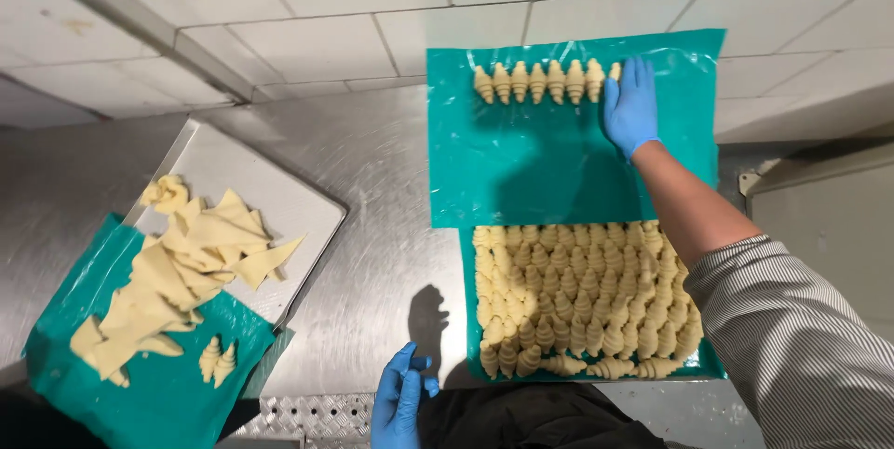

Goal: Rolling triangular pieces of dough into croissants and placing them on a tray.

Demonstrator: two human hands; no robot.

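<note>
Head view: left hand [402, 400] in blue glove, cut off at bottom edge, fingers loosely spread, empty. Right hand [630, 107] flat, fingers together, pressed against end of a ridged raw croissant row [538, 82] on glossy teal sheet [549, 170]; end piece half hidden. Nearer, packed croissant batch [582, 295]; left, dough triangles [186, 263] on metal tray [279, 193].

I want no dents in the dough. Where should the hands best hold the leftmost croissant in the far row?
Probably the leftmost croissant by its thick middle, coming from its free left side: its ends taper thin, and its right side touches the next piece.
</note>
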